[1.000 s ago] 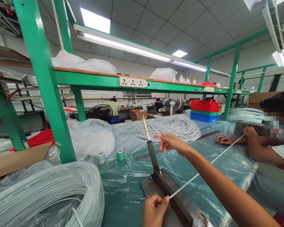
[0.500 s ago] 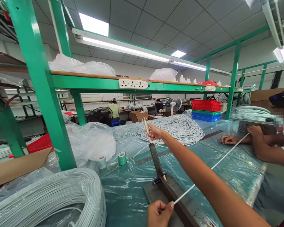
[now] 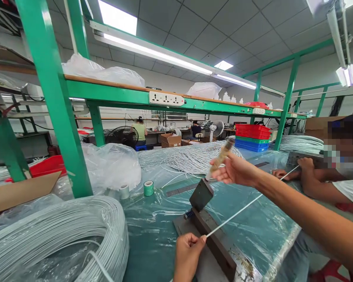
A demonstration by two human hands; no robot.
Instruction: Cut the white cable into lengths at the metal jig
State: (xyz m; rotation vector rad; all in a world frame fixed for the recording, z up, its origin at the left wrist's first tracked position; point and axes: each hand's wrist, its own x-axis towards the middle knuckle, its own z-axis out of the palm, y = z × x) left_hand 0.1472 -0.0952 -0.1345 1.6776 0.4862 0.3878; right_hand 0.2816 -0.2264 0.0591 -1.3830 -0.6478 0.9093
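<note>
My left hand pinches the end of a thin white cable between thumb and fingers, close to the base of a hand-lever cutter. From there the cable runs right, under my right forearm, to a co-worker's hand. My right hand is loosely round the lever's worn handle, with some fingers loosened. The handle is blurred. Below it, the flat metal blade stands raised and tilted over the dark bar on the metal base plate.
A large cable coil lies at the left front; another coil lies behind the cutter. Green tape and a steel ruler are on the plastic-covered table. At right, a co-worker's hand holds the cable. Stacked trays stand further back.
The lever handle has swung right and towards me with my right hand, turning the blade's flat face into view. My right fingers have loosened. My left hand keeps its pinch on the cable.
</note>
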